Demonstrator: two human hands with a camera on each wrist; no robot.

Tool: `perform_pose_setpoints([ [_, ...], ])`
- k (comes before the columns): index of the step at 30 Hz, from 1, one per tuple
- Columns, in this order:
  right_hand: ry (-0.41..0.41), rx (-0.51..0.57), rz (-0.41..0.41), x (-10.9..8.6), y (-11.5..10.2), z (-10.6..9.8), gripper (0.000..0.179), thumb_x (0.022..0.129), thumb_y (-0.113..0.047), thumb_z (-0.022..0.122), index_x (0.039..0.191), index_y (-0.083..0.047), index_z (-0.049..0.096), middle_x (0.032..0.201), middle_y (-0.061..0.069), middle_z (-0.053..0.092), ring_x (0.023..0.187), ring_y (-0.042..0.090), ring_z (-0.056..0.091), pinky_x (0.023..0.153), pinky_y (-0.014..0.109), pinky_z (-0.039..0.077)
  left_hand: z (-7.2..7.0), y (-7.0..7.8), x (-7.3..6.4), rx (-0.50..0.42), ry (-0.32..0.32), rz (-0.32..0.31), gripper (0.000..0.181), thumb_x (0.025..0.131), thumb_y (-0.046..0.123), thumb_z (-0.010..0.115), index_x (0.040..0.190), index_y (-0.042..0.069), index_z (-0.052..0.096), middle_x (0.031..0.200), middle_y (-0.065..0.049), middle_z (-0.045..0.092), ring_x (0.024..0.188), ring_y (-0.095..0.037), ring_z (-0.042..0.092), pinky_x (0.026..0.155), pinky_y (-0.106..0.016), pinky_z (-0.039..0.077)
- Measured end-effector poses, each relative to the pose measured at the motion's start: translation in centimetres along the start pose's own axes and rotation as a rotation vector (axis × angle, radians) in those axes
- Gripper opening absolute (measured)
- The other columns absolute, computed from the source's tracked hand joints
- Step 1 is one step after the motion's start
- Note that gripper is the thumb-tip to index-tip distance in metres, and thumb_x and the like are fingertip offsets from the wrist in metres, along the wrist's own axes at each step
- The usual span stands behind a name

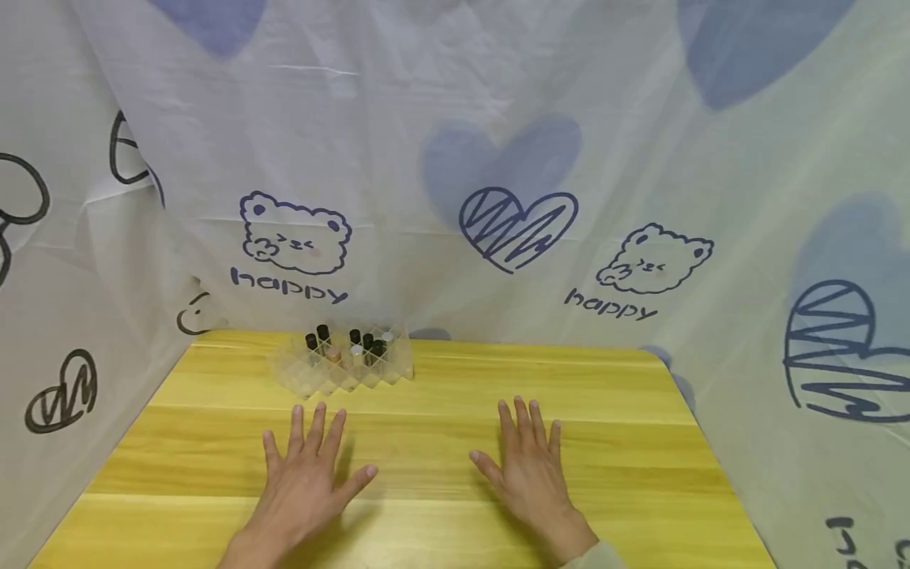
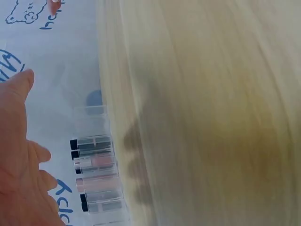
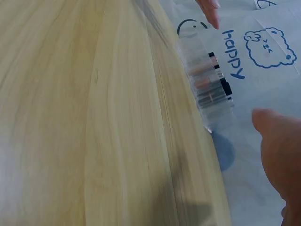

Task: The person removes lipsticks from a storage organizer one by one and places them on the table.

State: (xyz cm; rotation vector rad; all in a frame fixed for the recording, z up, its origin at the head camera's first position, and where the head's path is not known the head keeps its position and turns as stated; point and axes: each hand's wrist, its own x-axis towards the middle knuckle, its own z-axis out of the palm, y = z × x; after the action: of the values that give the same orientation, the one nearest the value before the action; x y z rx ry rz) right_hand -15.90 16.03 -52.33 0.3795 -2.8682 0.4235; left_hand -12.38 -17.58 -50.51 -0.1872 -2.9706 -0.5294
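Note:
Both hands hover palm down above the wooden table with fingers spread, holding nothing. My left hand (image 1: 302, 490) is in front of a clear organizer (image 1: 306, 383) with diamond-shaped slots, its fingertips just short of the near edge in the head view. My right hand (image 1: 529, 478) is farther right, over bare wood. Several small tubes and bottles stand in the organizer, among them a black-capped tube (image 1: 323, 333) and a pinkish one (image 1: 333, 355). In the left wrist view the left hand (image 2: 16, 150) shows at the left; in the right wrist view the right hand (image 3: 282, 155) shows at the right.
The yellow wood-grain table (image 1: 426, 458) has rounded far corners. A white cloth (image 1: 398, 269) printed with hearts and bears hangs right behind its far edge and along both sides. The organizer stands near the far edge, left of centre.

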Motion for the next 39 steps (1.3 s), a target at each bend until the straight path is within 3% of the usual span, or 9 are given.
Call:
perform_pose_setpoints([
  [11,0.068,0.028,-0.111,2.9,-2.9,-0.1,0.085,0.105,-0.058,0.056,0.163,-0.001,0.034,0.168,0.027,0.034,0.158,0.048,0.025,0.124,0.076,0.021,-3.2,-2.9,2.3,-0.029,-0.013,-0.075,0.102,0.102,0.074,0.044,0.168,0.0,0.019,0.173,-0.032,0.007,0.159,-0.053,-0.011,0.119,-0.08,-0.015],
  [20,-0.03,0.049,-0.156,6.6,-5.9,0.1,0.081,0.11,-0.053,0.05,0.165,0.001,0.028,0.172,0.025,0.025,0.162,0.044,0.018,0.128,0.067,0.021,-5.1,-5.9,5.6,-0.026,0.056,-0.104,0.09,0.109,0.06,0.046,0.165,-0.006,0.021,0.17,-0.037,0.008,0.158,-0.057,-0.007,0.121,-0.08,-0.008],
  [28,-0.123,0.025,-0.181,9.6,-8.1,1.7,0.082,0.11,-0.055,0.048,0.167,-0.002,0.024,0.173,0.023,0.024,0.162,0.041,0.017,0.129,0.067,0.021,-4.9,-8.3,8.5,-0.063,0.01,-0.166,0.095,0.108,0.066,0.037,0.166,-0.006,0.015,0.171,-0.035,-0.002,0.158,-0.053,-0.014,0.121,-0.077,-0.014],
  [35,-0.152,-0.013,-0.193,12.1,-8.8,3.7,0.081,0.11,-0.054,0.049,0.167,-0.003,0.025,0.173,0.021,0.024,0.162,0.039,0.02,0.128,0.066,0.026,-4.1,-9.5,10.9,-0.059,-0.002,-0.167,0.093,0.109,0.06,0.041,0.165,-0.009,0.015,0.171,-0.036,0.002,0.158,-0.055,-0.009,0.122,-0.078,-0.01],
  [39,-0.187,-0.019,-0.196,13.4,-9.0,4.6,0.082,0.109,-0.054,0.05,0.167,-0.004,0.023,0.174,0.019,0.023,0.163,0.037,0.019,0.129,0.063,0.025,-3.3,-10.1,11.9,-0.053,-0.031,-0.175,0.094,0.109,0.063,0.037,0.165,-0.009,0.012,0.171,-0.035,-0.002,0.158,-0.054,-0.011,0.122,-0.076,-0.012],
])
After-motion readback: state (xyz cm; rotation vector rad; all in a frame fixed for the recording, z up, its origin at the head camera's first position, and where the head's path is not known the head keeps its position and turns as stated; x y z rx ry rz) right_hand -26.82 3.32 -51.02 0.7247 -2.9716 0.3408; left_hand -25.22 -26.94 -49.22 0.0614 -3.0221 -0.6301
